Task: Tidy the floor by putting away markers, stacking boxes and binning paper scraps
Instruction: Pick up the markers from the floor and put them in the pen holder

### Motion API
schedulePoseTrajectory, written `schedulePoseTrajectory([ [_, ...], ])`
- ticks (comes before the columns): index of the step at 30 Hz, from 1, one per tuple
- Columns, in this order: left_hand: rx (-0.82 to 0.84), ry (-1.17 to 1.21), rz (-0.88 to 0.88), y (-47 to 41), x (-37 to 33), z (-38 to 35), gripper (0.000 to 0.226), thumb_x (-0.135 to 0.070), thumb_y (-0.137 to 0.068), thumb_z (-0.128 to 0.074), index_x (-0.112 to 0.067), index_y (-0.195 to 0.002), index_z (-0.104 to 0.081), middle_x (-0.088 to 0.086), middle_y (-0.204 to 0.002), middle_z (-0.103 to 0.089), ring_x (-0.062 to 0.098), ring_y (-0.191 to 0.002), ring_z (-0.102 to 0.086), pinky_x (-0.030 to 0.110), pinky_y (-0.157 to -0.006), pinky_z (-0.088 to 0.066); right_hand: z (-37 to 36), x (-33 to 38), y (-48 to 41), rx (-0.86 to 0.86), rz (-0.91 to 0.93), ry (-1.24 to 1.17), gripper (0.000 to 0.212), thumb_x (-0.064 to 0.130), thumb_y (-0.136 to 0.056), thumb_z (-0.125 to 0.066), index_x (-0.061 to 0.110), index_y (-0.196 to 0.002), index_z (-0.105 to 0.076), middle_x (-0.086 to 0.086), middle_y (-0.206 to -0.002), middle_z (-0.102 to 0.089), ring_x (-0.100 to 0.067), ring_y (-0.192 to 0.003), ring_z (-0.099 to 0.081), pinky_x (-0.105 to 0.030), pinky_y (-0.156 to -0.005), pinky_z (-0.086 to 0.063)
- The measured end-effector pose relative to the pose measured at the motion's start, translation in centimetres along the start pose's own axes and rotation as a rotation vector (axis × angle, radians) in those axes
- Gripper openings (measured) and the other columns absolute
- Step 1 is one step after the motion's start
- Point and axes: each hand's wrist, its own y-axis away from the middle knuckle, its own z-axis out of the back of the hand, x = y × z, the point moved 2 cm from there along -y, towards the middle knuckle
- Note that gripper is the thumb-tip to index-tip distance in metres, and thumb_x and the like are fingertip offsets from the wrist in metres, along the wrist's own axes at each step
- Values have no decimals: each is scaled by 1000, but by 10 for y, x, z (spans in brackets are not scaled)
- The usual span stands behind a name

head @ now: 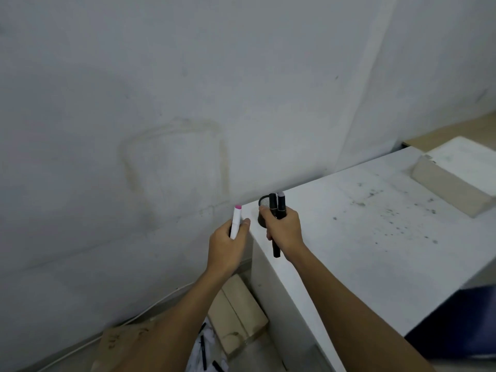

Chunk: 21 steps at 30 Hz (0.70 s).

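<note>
My left hand (229, 244) grips a white marker with a pink cap (236, 221), held upright beside the corner of the white table (375, 237). My right hand (284, 229) holds two black markers (277, 210) upright, just in front of a black mesh pen cup (264, 204) that stands at the table's near-left corner. The hand partly hides the cup. Down on the floor lie more black markers (204, 350) among white paper scraps (206, 336), next to two cardboard boxes (237, 310).
A grey-white wall fills the left and top. A flat cardboard piece (120, 345) lies on the floor at the wall. A pale box (453, 191) rests on the table's far right. A dark blue object (461, 326) sits at the table's right edge.
</note>
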Motion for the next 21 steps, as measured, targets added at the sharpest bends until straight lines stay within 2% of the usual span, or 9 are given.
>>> schedulePoseTrajectory([
  [2, 17, -11, 0, -1, -1, -13, 39, -56, -84, -55, -22, -66, -53, -9, -52, -46, 4, -46, -42, 25, -51, -39, 11, -3, -9, -18, -13, -8, 31, 34, -88, -68, 4, -84, -63, -4, -53, -56, -12, -41, -50, -19, -44, -45],
  [4, 15, -1, 8, -7, 0, -23, 49, -59, -80, -53, -12, -72, -53, -4, -56, -45, 9, -49, -41, 31, -54, -39, 17, -5, -18, -25, -17, -37, 29, 35, -88, -68, 10, -76, -61, 3, -46, -54, -11, -39, -49, -17, -42, -43],
  [8, -2, 9, 19, -35, 1, -47, 41, -46, -92, -57, -8, -76, -58, -1, -59, -48, 7, -50, -42, 26, -54, -39, 28, -12, -48, -54, -41, -74, 28, 39, -86, -68, 17, -72, -59, 0, -48, -55, -14, -43, -51, -16, -46, -45],
  [11, -36, 33, 34, -65, 6, -65, 38, -42, -94, -57, -7, -79, -63, -4, -60, -48, 5, -51, -43, 20, -52, -38, 31, -16, -82, -76, -59, -111, 33, 41, -86, -70, 12, -74, -59, -5, -49, -54, -16, -43, -51, -19, -47, -46],
  [13, -33, 47, 44, -82, 10, -74, 39, -40, -95, -55, -3, -85, -63, 1, -64, -49, 10, -56, -45, 24, -55, -39, 30, -18, -103, -86, -64, -126, 36, 40, -86, -70, 9, -75, -58, -5, -49, -54, -15, -42, -51, -18, -46, -47],
  [17, -50, 50, 73, -117, 20, -93, 26, -34, -98, -51, -17, -89, -68, 0, -65, -54, 14, -59, -51, 30, -58, -44, 24, -26, -147, -92, -97, -135, 39, 43, -86, -70, 8, -72, -57, -6, -51, -55, -15, -44, -52, -20, -47, -48],
  [21, -77, 43, 84, -152, 27, -103, 20, -31, -99, -50, -28, -88, -65, -8, -64, -58, 2, -56, -55, 24, -60, -50, 14, -34, -184, -104, -121, -168, 41, 42, -86, -70, 7, -69, -56, -5, -51, -54, -11, -44, -52, -16, -47, -46],
])
